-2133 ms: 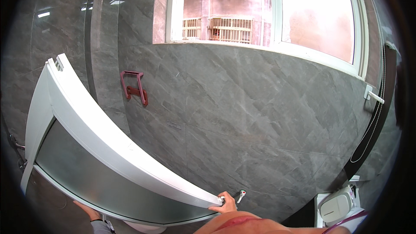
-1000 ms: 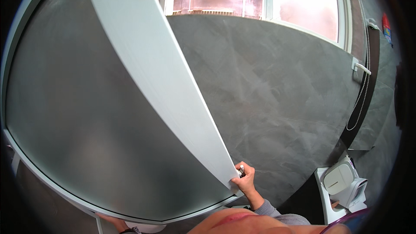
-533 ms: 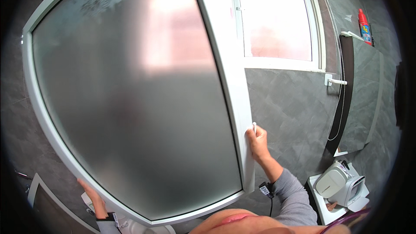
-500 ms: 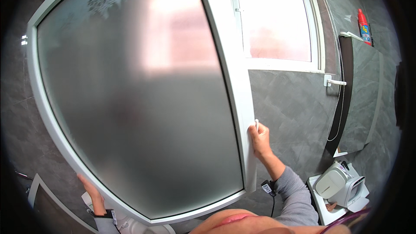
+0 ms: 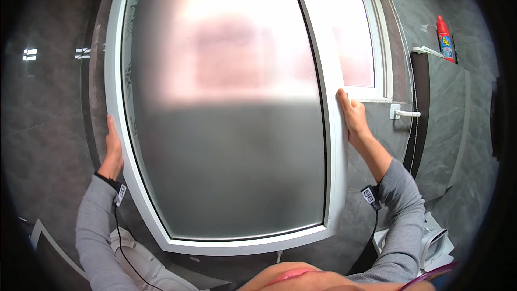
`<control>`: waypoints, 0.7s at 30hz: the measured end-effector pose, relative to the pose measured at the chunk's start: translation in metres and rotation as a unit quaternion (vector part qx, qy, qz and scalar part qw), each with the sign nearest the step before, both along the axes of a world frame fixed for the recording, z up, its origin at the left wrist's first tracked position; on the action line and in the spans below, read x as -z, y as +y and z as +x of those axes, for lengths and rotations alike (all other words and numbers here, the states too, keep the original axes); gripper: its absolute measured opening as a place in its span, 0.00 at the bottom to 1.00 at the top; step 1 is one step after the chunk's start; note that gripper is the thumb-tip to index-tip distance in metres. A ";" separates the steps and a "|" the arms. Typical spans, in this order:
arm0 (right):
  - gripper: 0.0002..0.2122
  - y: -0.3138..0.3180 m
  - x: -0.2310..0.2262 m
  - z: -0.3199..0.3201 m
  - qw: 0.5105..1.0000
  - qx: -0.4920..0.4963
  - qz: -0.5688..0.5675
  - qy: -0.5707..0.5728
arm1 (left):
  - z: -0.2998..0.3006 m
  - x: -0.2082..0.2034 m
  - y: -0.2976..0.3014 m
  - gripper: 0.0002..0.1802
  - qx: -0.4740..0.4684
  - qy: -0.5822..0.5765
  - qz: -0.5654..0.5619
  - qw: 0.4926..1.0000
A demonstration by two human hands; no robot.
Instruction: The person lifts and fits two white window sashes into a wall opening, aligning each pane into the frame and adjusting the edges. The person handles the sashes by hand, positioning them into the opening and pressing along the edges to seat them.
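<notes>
— Left hand?
— Left hand (image 5: 113, 148): upright against the left edge of the framed panel (image 5: 226, 167); fingers partly hidden, so cannot tell whether closed or loose.
— Right hand?
— Right hand (image 5: 354, 116): clamped on the panel's right edge, placed higher than the left.
— The panel itself?
— One, frosted pane, white frame; upright between both hands, in front of the window (image 5: 356, 56).
— At the wrists?
— Grey sleeves; a left tag (image 5: 121, 195) and a right tag (image 5: 368, 194), each with a black cable.
— Further right?
— White lever handle (image 5: 406, 113), on the wall below the window; grey marbled cabinet (image 5: 444, 129); red bottle (image 5: 444, 37), upright at the cabinet's top.
— Lower left?
— White bathroom fixture (image 5: 141, 258), below the left forearm, partly covered.
— Far left?
— Dark grey wall (image 5: 48, 91), marbled, with light reflections.
</notes>
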State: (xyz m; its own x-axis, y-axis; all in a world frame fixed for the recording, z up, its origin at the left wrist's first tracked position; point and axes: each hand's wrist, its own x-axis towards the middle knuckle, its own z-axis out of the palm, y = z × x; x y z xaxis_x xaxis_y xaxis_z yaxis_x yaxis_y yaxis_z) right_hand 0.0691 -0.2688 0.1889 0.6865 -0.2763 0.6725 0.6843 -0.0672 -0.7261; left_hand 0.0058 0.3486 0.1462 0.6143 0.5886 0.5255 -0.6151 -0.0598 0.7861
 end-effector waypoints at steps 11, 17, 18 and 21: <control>0.48 -0.025 -0.118 0.073 0.987 0.109 -0.055 -0.100 | 0.101 -0.151 -0.015 0.48 0.058 -0.046 0.121 0.990; 0.47 -0.036 -0.152 0.140 0.971 0.137 -0.071 -0.186 | 0.156 -0.221 0.018 0.46 0.119 -0.094 0.155 0.976; 0.49 -0.041 -0.152 0.144 0.970 0.127 -0.084 -0.187 | 0.157 -0.225 0.023 0.44 0.120 -0.065 0.128 0.982; 0.31 -0.038 -0.163 0.155 0.980 -0.033 -0.101 -0.167 | 0.151 -0.220 0.025 0.43 0.042 -0.062 0.141 0.987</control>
State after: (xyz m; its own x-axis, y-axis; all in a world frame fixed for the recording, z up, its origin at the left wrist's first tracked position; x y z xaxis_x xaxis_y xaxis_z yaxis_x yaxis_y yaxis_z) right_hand 0.2244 -0.3066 0.3516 0.4314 -0.0772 0.8989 0.8888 -0.1345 -0.4381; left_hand 0.1570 0.3739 0.3658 0.5751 0.3576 0.7358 -0.7176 -0.2113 0.6636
